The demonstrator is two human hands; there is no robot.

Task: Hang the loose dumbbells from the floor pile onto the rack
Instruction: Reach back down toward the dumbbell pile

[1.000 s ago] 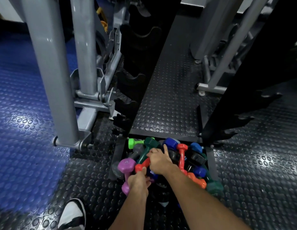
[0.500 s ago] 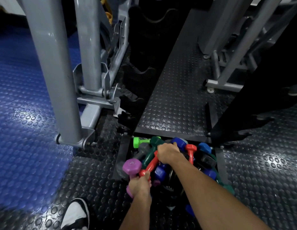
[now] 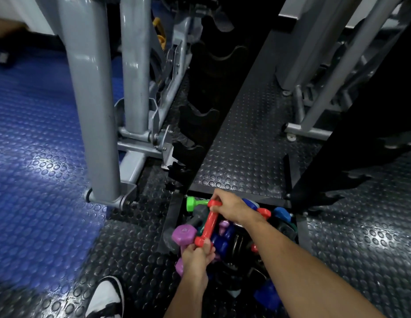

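A pile of coloured dumbbells (image 3: 227, 235) lies on the floor between the feet of a black rack (image 3: 195, 115). My right hand (image 3: 234, 208) grips the far head of a red dumbbell (image 3: 209, 224) and holds it tilted above the pile. My left hand (image 3: 196, 257) holds the handle of a purple dumbbell (image 3: 183, 235), and its fingers touch the red dumbbell's near head. A green dumbbell (image 3: 192, 203) and several blue ones (image 3: 281, 214) lie in the heap. The rack's curved cradles rise at centre, and those in view hold nothing.
Grey machine posts (image 3: 89, 99) stand at left on blue studded flooring (image 3: 34, 157). A second black upright (image 3: 360, 134) with pegs stands at right. Another grey frame (image 3: 314, 125) is behind it. My black-and-white shoe (image 3: 106, 297) is at the bottom left.
My right hand has lifted the red dumbbell up out of the pile and away from me. The left hand keeps hold of the purple dumbbell. The view has shifted closer.
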